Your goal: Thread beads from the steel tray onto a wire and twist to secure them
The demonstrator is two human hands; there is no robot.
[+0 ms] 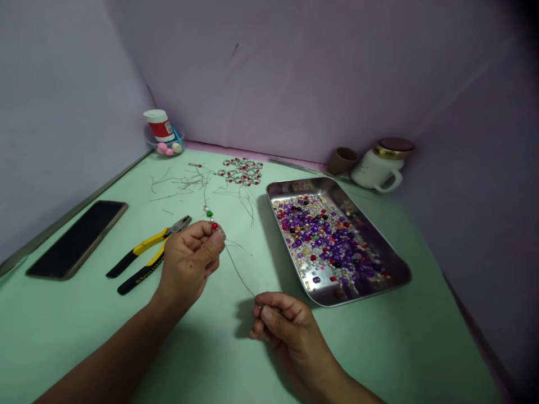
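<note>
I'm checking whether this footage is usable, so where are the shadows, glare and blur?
Head view: a shadow falls left of the right hand; head view: glare shows inside the metal tray; head view: the lidded mug looks soft.

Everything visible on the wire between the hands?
The wire is thin, dark and looks like metal. It sags slightly, slanting from the left hand, whose fingers pinch it, down to the right hand, which grips it nearer the camera. Just past the left fingertips sit a red bead, a green bead and pale beads, apparently strung on it. Where its ends lie is unclear.
</note>
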